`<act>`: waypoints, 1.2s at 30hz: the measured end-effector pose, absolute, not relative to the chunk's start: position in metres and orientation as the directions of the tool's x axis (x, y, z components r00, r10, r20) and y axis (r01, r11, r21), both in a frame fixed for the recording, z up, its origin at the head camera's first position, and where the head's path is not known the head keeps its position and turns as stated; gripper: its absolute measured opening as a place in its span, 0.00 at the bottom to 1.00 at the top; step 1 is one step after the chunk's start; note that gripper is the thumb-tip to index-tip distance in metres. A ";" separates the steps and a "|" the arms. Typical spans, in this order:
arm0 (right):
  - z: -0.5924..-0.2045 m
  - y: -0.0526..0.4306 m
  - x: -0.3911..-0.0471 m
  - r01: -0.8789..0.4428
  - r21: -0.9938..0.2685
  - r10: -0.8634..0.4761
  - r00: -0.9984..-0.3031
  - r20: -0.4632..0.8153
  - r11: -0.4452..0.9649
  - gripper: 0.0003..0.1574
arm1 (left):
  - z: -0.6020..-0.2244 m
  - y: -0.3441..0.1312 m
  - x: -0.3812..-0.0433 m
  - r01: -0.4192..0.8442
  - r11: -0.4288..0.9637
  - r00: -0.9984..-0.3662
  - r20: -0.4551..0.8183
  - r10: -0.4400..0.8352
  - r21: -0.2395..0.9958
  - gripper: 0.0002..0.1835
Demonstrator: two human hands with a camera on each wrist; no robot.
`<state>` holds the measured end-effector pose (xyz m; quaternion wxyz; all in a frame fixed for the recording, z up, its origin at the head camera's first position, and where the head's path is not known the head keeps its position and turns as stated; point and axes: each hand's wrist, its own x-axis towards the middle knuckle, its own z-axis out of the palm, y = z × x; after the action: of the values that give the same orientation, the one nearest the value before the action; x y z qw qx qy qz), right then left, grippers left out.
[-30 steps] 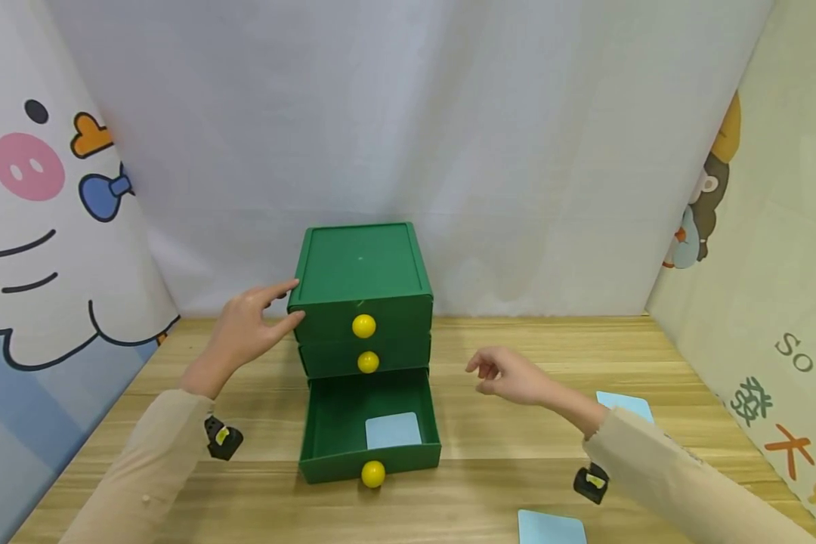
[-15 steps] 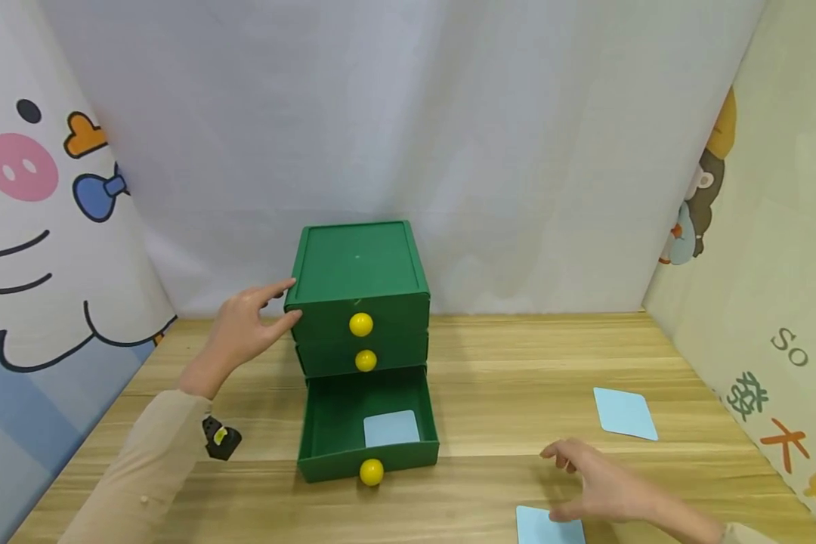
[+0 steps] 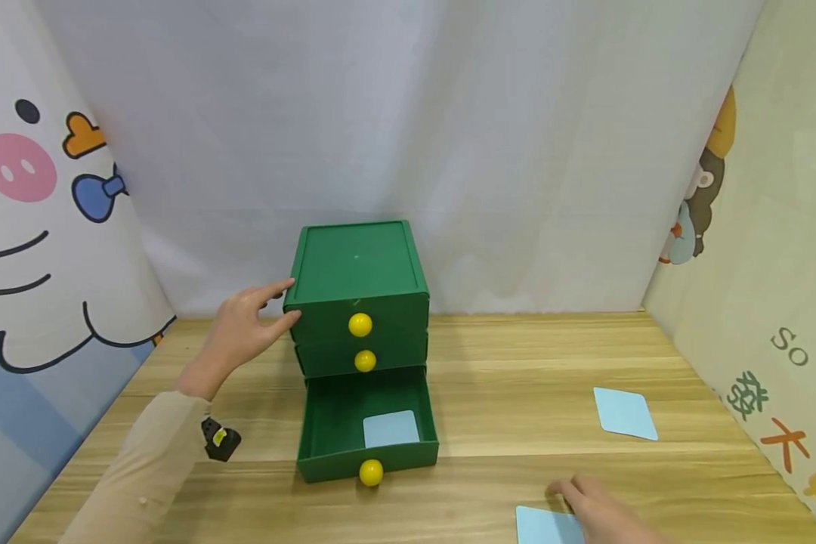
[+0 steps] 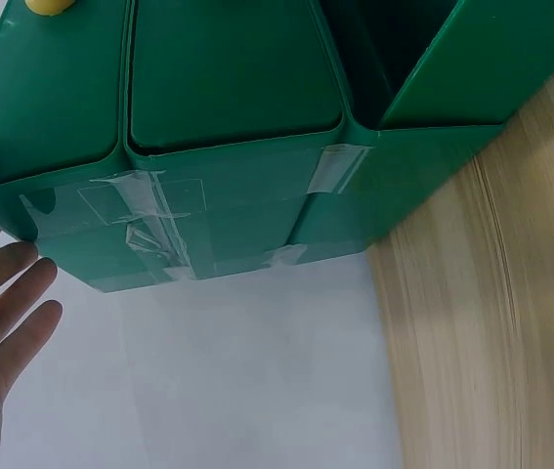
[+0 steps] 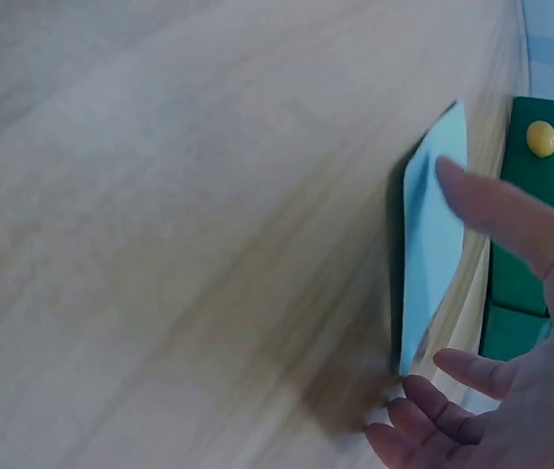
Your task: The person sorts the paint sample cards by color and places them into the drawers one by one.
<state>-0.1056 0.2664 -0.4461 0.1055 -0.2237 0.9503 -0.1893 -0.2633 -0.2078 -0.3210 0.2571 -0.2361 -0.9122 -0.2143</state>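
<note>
A green drawer cabinet with yellow ball knobs stands on the table, its bottom drawer pulled out. Inside that drawer lies a pale blue card. My left hand touches the cabinet's front left edge, thumb at the front, the other fingers along the side. At the lower right my right hand reaches over a second blue card near the front of the table. In the right wrist view its thumb overlaps that card, and the other fingertips are right at its edge.
A third blue card lies farther back on the right of the wooden table. White cloth hangs behind the cabinet, with printed panels at both sides. Clear tape runs along the cabinet's side.
My right hand has moved from beside the open drawer right and toward me to the near blue card, uncovering the far card on the way. My left hand has stayed at the cabinet.
</note>
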 end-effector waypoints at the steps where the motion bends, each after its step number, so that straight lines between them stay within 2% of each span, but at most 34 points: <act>1: -0.447 0.266 -0.105 -0.390 -0.391 -0.463 -0.880 -0.109 0.834 0.46 | -0.321 -0.208 -0.263 0.538 0.797 -0.760 0.566 0.319 0.274 0.27; 5: -0.448 0.262 -0.105 -0.364 -0.376 -0.438 -0.889 -0.131 0.852 0.43 | -0.321 -0.208 -0.263 0.534 0.800 -0.764 0.562 0.317 0.275 0.27; 11: -0.447 0.261 -0.110 -0.315 -0.443 -0.421 -0.893 -0.161 0.839 0.36 | -0.322 -0.208 -0.263 0.549 0.795 -0.744 0.585 0.324 0.259 0.27; 15: -0.445 0.262 -0.114 -0.252 -0.559 -0.419 -0.887 -0.192 0.790 0.27 | -0.323 -0.208 -0.263 0.553 0.792 -0.739 0.589 0.326 0.257 0.27; 20: -0.444 0.267 -0.119 -0.232 -0.746 -0.506 -0.848 -0.158 0.624 0.12 | -0.322 -0.208 -0.263 0.549 0.793 -0.748 0.580 0.324 0.265 0.27; 25: -0.435 0.264 -0.130 -0.341 -0.799 -0.608 -0.793 -0.038 0.495 0.10 | -0.321 -0.208 -0.263 0.548 0.793 -0.748 0.580 0.322 0.266 0.27; 30: -0.414 0.251 -0.148 -0.290 -0.824 -0.606 -0.792 -0.080 0.487 0.10 | -0.322 -0.208 -0.262 0.553 0.791 -0.744 0.583 0.326 0.264 0.27; 36: -0.379 0.228 -0.175 -0.343 -0.794 -0.614 -0.788 -0.049 0.503 0.09 | -0.321 -0.209 -0.263 0.560 0.789 -0.735 0.592 0.331 0.254 0.27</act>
<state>-0.1755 0.2275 -0.3793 0.1646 -0.2810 0.8510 -0.4119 -0.2633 -0.2086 -0.3214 0.2689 -0.2457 -0.9066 -0.2129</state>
